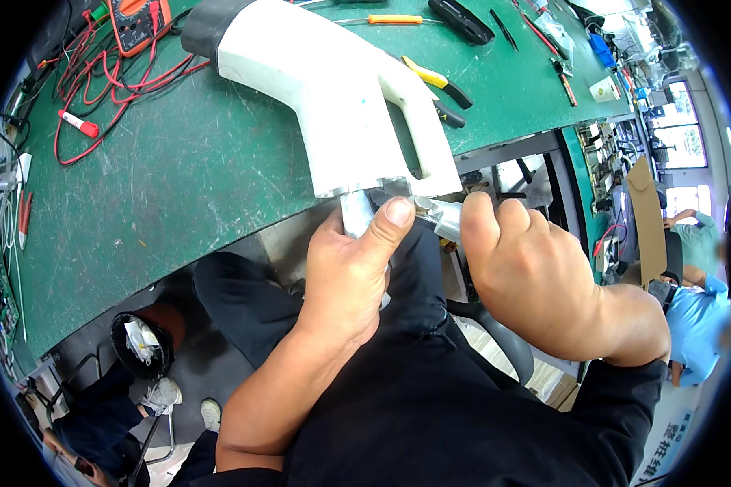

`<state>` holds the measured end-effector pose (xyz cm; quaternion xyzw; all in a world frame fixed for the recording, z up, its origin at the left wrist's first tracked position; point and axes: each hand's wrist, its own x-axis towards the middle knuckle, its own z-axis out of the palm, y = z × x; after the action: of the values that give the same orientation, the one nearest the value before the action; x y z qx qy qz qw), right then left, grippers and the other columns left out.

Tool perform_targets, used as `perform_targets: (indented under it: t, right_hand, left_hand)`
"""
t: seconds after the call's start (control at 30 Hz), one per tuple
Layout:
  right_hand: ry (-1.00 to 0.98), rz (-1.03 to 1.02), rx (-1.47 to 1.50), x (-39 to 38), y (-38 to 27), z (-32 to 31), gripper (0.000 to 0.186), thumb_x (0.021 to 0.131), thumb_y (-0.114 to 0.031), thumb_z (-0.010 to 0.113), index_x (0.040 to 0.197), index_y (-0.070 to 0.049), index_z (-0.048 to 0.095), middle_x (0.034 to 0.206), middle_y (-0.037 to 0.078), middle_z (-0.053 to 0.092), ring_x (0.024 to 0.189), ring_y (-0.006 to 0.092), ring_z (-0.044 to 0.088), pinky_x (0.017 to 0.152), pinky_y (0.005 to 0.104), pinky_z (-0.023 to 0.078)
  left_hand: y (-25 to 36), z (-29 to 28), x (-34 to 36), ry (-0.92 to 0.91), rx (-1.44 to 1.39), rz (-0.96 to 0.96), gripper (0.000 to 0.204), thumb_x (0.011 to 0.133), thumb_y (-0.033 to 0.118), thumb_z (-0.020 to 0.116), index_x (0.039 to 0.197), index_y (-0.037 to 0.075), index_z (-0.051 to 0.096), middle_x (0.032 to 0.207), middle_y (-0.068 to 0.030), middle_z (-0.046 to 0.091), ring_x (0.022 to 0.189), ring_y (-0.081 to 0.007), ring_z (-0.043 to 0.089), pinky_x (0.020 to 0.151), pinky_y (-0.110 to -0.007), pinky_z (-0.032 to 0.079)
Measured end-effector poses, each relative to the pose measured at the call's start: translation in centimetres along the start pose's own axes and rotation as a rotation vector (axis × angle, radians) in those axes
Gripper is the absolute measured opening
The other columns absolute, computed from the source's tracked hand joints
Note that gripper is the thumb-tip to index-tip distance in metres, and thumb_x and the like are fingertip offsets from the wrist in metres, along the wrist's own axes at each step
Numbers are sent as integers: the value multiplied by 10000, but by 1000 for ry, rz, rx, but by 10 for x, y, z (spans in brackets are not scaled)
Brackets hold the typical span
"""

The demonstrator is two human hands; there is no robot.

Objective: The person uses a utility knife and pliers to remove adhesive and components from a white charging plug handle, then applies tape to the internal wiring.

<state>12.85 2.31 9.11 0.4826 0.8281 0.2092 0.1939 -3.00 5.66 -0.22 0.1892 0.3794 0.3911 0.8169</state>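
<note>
A white curved housing with a black end and a loop-shaped handle lies on the green bench, its near end reaching past the front edge. My left hand is closed round a silvery metal piece at that near end, its thumb lying along the top. Just to the right, my right hand is wrapped round a silver metal tool. The tool's tip meets the housing's end beside my left thumb. Most of the tool is hidden in my fist, so its exact kind does not show.
Yellow-and-black pliers and an orange-handled screwdriver lie behind the housing. An orange multimeter with tangled red leads and a red-and-white marker lie far left. A bin stands below. Other people are nearby at both sides.
</note>
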Motion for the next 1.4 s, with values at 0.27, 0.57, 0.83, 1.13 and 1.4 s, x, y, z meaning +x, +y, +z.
perform_targets:
  t: [0.27,0.57,0.83,1.13,1.4]
  right_hand:
    - [-13,-3,26,-2,1,1,220,815,-129,621,977,10,567,641,7,507,506,104,553,390,232,422]
    - [-2,21,-79,1,-5,-7,210,812,-136,627,957,3,566,633,3,512,508,99,562,382,233,421]
    - [-49,57,-50,-2,-10,-9,211,814,-145,633,951,3,571,638,4,531,511,95,571,391,222,434]
    - [-97,127,-21,-3,-17,-16,138,856,-98,614,876,-47,488,644,21,488,524,140,598,407,269,452]
    - [-97,158,-9,-4,-24,-15,129,853,-77,596,845,-64,468,643,19,494,517,131,596,411,267,462]
  left_hand:
    - [2,1,-1,1,-8,-19,463,883,438,775,1015,22,620,766,50,527,598,-23,415,495,-207,326]
    - [3,-1,0,-20,10,-29,455,890,452,758,998,41,596,782,40,516,533,-26,382,434,-201,288]
    - [3,3,0,12,9,-31,409,887,438,768,938,64,609,688,67,467,503,-22,368,427,-211,285]
    - [2,2,0,5,3,-23,396,885,437,770,931,80,604,697,75,467,510,-15,357,436,-211,268]
    - [3,2,-1,5,21,-33,414,888,443,762,994,75,607,794,59,510,555,-17,379,441,-199,268]
